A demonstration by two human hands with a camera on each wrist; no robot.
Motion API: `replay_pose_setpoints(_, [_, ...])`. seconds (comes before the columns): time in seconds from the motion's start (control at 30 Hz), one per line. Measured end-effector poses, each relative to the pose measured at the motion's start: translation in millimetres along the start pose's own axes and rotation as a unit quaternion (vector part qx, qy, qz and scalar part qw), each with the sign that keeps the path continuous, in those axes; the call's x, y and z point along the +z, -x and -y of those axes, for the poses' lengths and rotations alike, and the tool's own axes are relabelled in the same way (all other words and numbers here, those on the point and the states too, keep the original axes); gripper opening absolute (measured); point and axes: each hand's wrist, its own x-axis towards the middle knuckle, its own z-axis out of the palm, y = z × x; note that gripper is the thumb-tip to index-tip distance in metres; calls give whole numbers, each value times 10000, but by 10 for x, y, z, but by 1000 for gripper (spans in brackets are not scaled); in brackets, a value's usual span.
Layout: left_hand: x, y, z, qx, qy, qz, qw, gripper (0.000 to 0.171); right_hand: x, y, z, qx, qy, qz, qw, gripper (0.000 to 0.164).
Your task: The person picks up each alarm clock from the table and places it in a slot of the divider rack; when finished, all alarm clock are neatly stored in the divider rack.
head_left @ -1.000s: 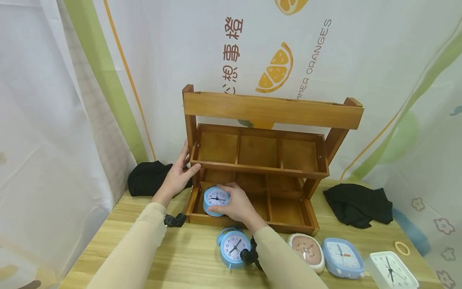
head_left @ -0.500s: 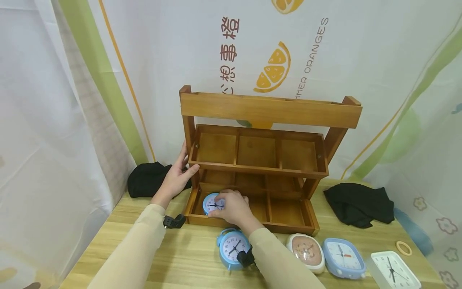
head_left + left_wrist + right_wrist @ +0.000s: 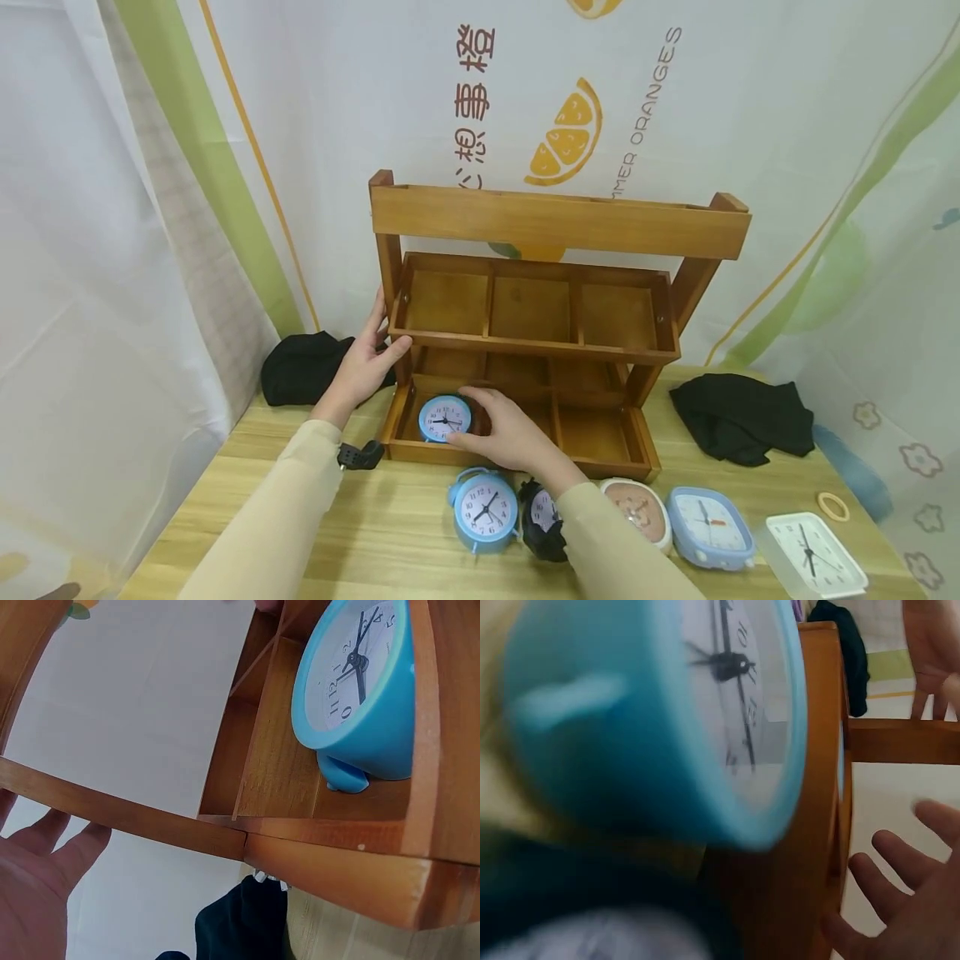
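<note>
A light blue round alarm clock [image 3: 445, 418] stands in the lower tier's left compartment of a wooden shelf [image 3: 562, 221]; the left wrist view shows its blue casing [image 3: 364, 754] close up. Just right of it is my right hand [image 3: 513, 429], thumb and fingers spread, holding nothing. In the right wrist view its fingers [image 3: 900, 859] are apart. My left hand [image 3: 362, 367] rests against the shelf's left side, thumb at the upper tier's corner and fingers extended behind the post. A second blue alarm clock [image 3: 486, 510] is on the table below my right hand.
Right of that clock, a black clock [image 3: 542, 517] is partly behind my right sleeve. Farther right are a pink-faced clock [image 3: 637, 512], a pale blue one [image 3: 708, 527] and a white one [image 3: 813, 554]. Black cloths [image 3: 300, 367] lie beside the shelf, near a wooden ring [image 3: 833, 507].
My right hand has let go of the blue clock in the lower left compartment and moved slightly right, its fingers spreading. My left hand has stayed at the shelf's side.
</note>
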Motion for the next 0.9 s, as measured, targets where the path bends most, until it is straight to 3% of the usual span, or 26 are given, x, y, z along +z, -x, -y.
replay_pose_setpoints(0.2, [14,-2,-3,69,-36,64,9999,88,-94,388,22,-377,139,267,9988,118])
replay_pose_setpoints(0.47, [1,-1,-13,12,-128,48,9999,88,26,828,146,-1056,1486,228,9830,123])
replay_pose_setpoints(0.9, [7,5,-31,65,-61,89,9999,86,235,1009,127,-931,1985,553,9741,115])
